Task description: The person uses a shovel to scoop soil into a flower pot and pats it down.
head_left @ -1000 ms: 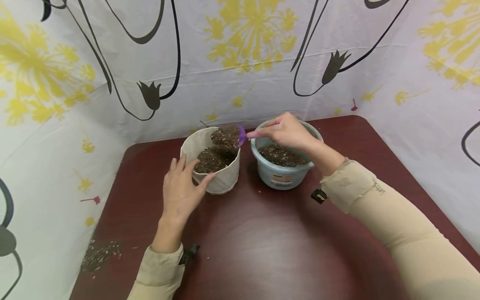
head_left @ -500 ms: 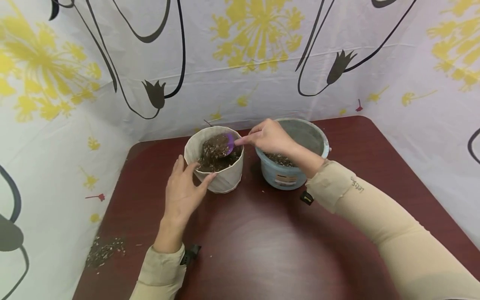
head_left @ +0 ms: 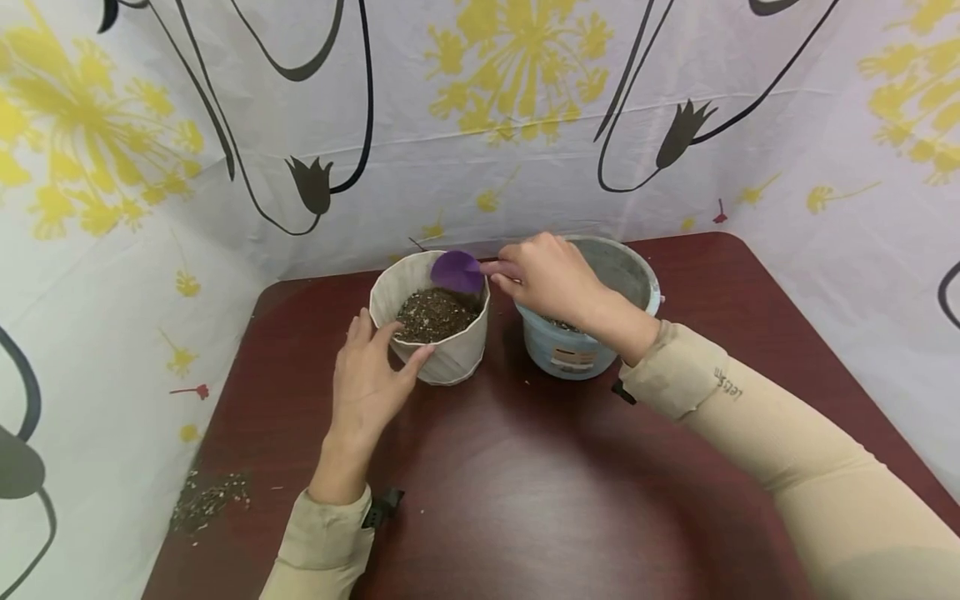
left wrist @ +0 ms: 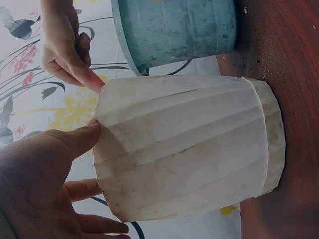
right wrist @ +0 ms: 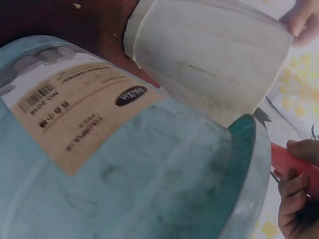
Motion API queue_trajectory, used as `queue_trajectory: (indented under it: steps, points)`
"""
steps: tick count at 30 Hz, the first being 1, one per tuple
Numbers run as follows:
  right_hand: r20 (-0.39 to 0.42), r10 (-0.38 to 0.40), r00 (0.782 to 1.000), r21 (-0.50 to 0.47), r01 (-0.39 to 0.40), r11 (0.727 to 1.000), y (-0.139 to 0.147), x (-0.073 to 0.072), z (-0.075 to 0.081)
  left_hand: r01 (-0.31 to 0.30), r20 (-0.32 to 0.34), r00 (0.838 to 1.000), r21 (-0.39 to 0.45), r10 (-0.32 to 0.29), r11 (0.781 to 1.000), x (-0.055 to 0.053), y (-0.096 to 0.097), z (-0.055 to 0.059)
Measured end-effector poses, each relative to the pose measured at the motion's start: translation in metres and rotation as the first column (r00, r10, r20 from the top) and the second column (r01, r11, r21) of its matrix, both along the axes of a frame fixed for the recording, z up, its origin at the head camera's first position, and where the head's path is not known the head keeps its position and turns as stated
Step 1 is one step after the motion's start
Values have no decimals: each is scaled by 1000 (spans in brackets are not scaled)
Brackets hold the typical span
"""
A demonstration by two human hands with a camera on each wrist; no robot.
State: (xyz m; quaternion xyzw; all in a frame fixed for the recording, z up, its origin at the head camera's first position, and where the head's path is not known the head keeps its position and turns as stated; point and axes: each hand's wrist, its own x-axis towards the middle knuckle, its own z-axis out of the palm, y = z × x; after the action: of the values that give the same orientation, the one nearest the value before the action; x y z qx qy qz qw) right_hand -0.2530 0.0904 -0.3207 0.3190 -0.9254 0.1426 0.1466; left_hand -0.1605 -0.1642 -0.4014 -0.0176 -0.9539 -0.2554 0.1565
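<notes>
My right hand (head_left: 558, 279) grips the pinkish-red handle (right wrist: 291, 160) of a small garden trowel with a purple blade (head_left: 457, 272). The blade is tipped over the back right of the white pleated pot (head_left: 459, 360), its underside facing up. Dark potting soil (head_left: 435, 317) lies inside that pot. At the pot's near left rim rests my left hand (head_left: 363, 379), fingers spread; in the left wrist view its thumb (left wrist: 82, 137) touches the rim. Partly beneath my right forearm stands a light blue plastic tub (head_left: 543, 343), with soil showing in a small strip.
Both containers stand near the back of the dark red table (head_left: 480, 500). Spilled soil (head_left: 206, 502) is scattered at its left edge. A white cloth (head_left: 420, 192) with yellow and grey flower prints hangs behind and at both sides.
My right hand has moved the soil-laden trowel left over the white pot and turned it over; the soil has dropped in. My left hand has stayed at the rim.
</notes>
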Motion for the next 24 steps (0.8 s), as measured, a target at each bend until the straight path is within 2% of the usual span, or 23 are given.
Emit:
queue_trajectory:
  steps: [4, 8, 14, 18, 21, 24]
  points:
    - [-46, 10, 999, 7, -9, 1000, 1, 4, -2, 2, -4, 1000, -8, -2, 1000, -1, 1, 1]
    - [-44, 1, 999, -23, -2, 1000, 5, 5, -4, 0, -14, 1000, -17, -1, 1000, -1, 3, 1]
    - [-17, 1, 1000, -178, -4, 984, 19, 2, -6, 24, -62, 998, -10, -25, 1000, -5, 8, 2]
    - [118, -32, 992, -303, 67, 951, 32, 0, -3, 87, -127, 988, 20, -84, 996, -8, 18, 2]
    - [228, -75, 971, -356, 155, 922, 44, 0, 0, 144, -157, 978, 44, -135, 989, -10, 28, 2]
    - [256, -90, 962, -379, 186, 907, 55, -1, 0, 189, -163, 970, 50, -179, 981, -11, 37, 1]
